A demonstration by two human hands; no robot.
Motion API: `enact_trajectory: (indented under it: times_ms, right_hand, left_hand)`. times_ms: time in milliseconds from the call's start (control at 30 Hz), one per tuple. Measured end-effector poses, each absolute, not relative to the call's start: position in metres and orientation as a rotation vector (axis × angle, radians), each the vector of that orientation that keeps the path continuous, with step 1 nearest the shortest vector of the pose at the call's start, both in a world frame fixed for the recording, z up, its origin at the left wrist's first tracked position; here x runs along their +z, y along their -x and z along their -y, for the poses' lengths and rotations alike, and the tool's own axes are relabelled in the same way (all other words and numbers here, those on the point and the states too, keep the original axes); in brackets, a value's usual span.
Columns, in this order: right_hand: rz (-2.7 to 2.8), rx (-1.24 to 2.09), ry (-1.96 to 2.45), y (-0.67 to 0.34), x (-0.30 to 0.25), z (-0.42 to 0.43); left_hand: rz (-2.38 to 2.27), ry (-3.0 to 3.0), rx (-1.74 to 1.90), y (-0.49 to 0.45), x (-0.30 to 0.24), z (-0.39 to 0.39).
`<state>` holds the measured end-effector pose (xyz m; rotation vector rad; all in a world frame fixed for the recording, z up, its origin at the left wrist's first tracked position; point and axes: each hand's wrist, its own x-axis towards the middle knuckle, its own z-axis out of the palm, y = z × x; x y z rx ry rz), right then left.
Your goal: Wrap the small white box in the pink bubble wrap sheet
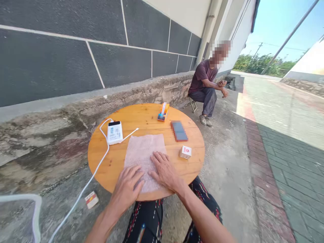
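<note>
A pale pink, finely textured sheet [145, 145], a cloth or bubble wrap, lies spread flat on the round wooden table [111, 168]. On its lower left edge rests my left hand [128, 184], fingers extended and slightly apart. My right hand [165, 170] lies flat on the sheet's right side, palm down with fingers spread. Neither hand grips anything. To the right of the sheet are a small white box [185, 152] and a blurred dark phone-like rectangle [179, 131]. An orange tape dispenser [163, 111] sits toward the far edge.
A white power bank-like device [114, 132] with a white cable [88, 182] stands at the table's left; the cable runs over the edge. A small box [91, 199] lies on the ground. Beyond the table, a person [206, 81] sits on a stool by the wall [121, 64].
</note>
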<state>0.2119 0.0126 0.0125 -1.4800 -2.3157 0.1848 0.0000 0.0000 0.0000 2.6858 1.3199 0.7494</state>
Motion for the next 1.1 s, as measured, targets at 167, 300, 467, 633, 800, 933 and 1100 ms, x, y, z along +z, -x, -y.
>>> enact_trajectory:
  times_ms: [167,300,467,633,800,933,1100]
  right_hand:
    - [2.300,0.167,1.518,-0.236,0.020,0.011]
    - [2.163,0.090,1.561,-0.277,0.031,0.042]
    - [1.784,-0.055,1.746,-0.330,0.034,0.028]
    - [1.810,0.169,1.749,-0.352,0.016,-0.013]
    - [1.788,0.275,1.608,-0.319,0.023,-0.015]
    - [1.935,0.338,1.385,-0.257,0.039,-0.014]
    - [2.146,0.377,1.294,-0.209,0.031,-0.036]
  left_hand:
    - [-1.348,-2.670,0.770,-0.007,-0.006,0.002]
    - [-1.309,-2.680,0.892,-0.001,-0.012,0.000]
    - [-1.250,-2.684,0.987,-0.003,-0.016,-0.001]
    - [-1.312,-2.661,0.987,-0.008,-0.005,0.010]
    - [-1.338,-2.553,1.006,-0.010,0.001,0.011]
    - [-1.339,-2.480,1.018,-0.010,0.004,0.011]
    - [-1.316,-2.413,1.022,-0.009,0.008,0.012]
